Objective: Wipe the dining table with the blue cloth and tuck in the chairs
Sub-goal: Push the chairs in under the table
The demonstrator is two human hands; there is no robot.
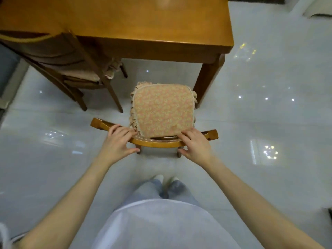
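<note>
A wooden chair (100,124) with a floral orange seat cushion (162,108) stands in front of me, pulled out from the wooden dining table (143,26). My left hand (118,141) grips the left part of the chair's curved top rail, fingers over it and thumb underneath. My right hand (195,142) grips the right part of the same rail. The seat's front edge lies just short of the table's near edge, beside the right table leg (206,81). A second chair (59,56) at the left is pushed partly under the table. No blue cloth is in view.
Glossy white tiled floor (269,114) surrounds the table and shows light reflections. My legs and feet (166,178) stand directly behind the chair. A pale piece of furniture (316,8) sits at the far upper right. A dark edge runs along the far left.
</note>
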